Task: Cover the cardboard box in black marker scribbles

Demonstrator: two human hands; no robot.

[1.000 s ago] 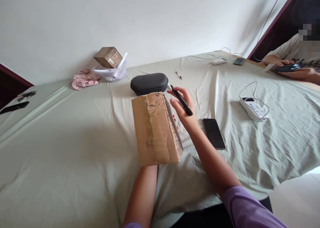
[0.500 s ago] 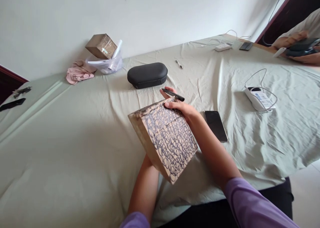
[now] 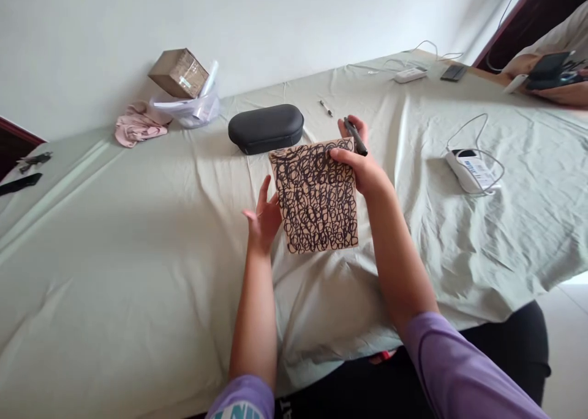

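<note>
A cardboard box [image 3: 316, 198] is held up over the cloth, its broad face turned toward me and covered in dark looped scribbles. My right hand [image 3: 362, 162] grips its upper right edge, thumb on the scribbled face. A black marker [image 3: 355, 136] is also held in that hand, sticking out past the box's corner. My left hand [image 3: 265, 220] is at the box's left side with thumb and fingers spread. Some of its fingertips go behind the box, so whether they touch it is hidden.
Beyond the box lie a black hard case [image 3: 266, 128] and a pen [image 3: 326, 108]. At back left, another cardboard box [image 3: 179, 73] rests on a plastic bowl [image 3: 193, 111] beside pink cloth [image 3: 140, 125]. A white corded device [image 3: 473, 171] lies right; another person's hand [image 3: 563, 94] holds a dark device.
The box has turned so its scribbled face points squarely at me, and it has moved up. My left hand has come out from beneath it and opened at its left side.
</note>
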